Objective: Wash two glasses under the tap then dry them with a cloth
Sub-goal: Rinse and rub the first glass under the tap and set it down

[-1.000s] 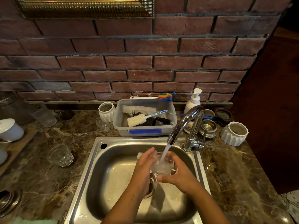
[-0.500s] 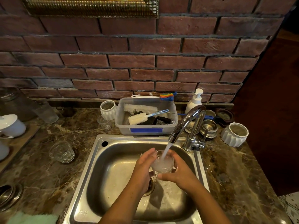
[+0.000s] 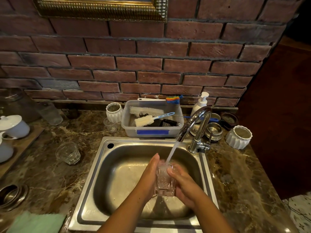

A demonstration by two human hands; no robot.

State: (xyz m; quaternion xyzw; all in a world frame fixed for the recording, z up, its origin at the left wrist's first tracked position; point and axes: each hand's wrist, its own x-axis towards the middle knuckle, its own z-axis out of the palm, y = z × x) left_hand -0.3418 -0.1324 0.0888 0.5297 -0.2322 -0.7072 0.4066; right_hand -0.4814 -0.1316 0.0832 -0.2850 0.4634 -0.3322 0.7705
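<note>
— Tipped glass (image 3: 164,179) upright since a second ago, straight under tap (image 3: 193,125).
— Sides hidden by palms. Flat against it, left hand (image 3: 149,175), fingers straight; curled round it, right hand (image 3: 183,182), thumb at rim, fingertips unseen.

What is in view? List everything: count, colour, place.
sink: one, steel, set in the counter
tap: one, chrome, sink's back right, running
held glass: one, clear, over the sink, under the stream
second glass: one, clear, counter left of sink
tub: one, grey, blue label, behind sink
brushes: two, white, in tub
soap dispenser: one, white, behind tap
ribbed pots: two, white, left of tub and right of tap
lidded cup: one, white, far left
cloth: one, green, counter's near left corner
hands: two; left hand flat against held glass, right hand wrapped round it
</note>
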